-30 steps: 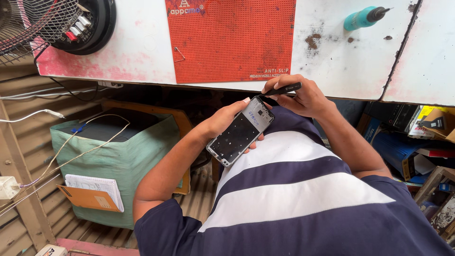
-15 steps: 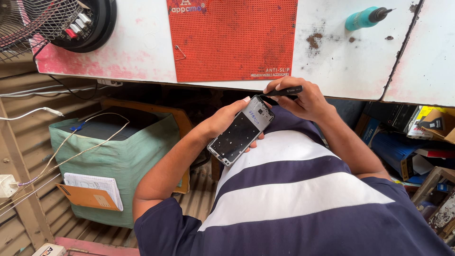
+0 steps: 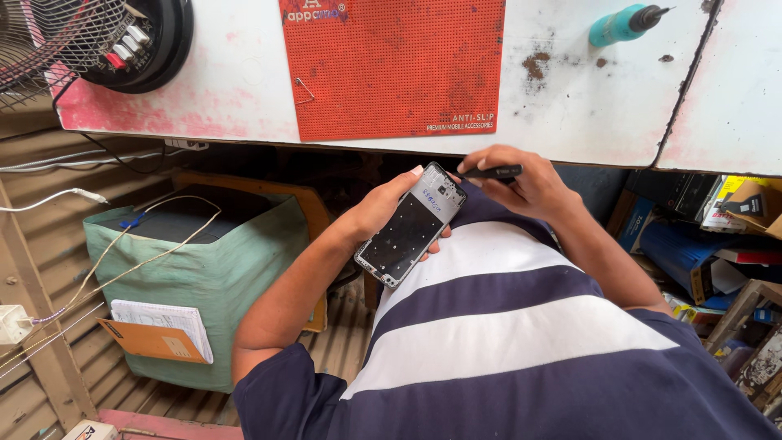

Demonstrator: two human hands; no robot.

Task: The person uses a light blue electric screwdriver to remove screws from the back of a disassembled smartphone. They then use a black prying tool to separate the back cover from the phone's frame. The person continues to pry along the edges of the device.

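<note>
Phone frame point(image 3: 411, 226), opened and without its back cover, lies in the left hand point(image 3: 383, 213), below the edge of the white bench point(image 3: 554, 106) and above the striped shirt point(image 3: 505, 326). Its long axis runs diagonally, the top end pointing up and to the right, toward the bench. The left hand's fingers wrap its edges. The right hand point(image 3: 529, 183) grips a black screwdriver point(image 3: 489, 172), whose tip is at the frame's top end.

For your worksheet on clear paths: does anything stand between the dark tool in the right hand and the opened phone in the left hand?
Nothing visible does. The right hand holds the dark tool beside the top corner of the opened phone, which the left hand cradles.
</note>
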